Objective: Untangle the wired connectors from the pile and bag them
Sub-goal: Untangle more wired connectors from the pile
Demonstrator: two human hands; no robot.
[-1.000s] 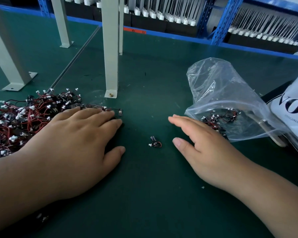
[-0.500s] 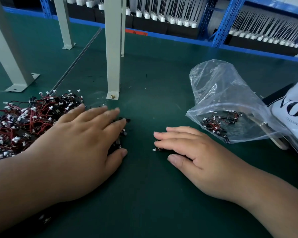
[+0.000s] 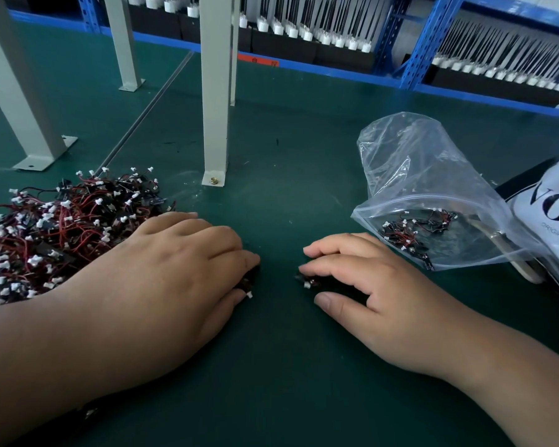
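Head view: pile at nine o'clock on the table, left hand flat over its near edge, grip spread. Right hand presses one connector at centre, grip spread, thumb apart. Bag, some connectors inside, lies at three o'clock.

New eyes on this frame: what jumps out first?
The tangled pile of red-and-black wired connectors with white plugs, at the left of the green mat. At the right lies a clear zip bag with only a few connectors inside. Between them, the left hand and the right hand each lie with fingers on loose connectors.
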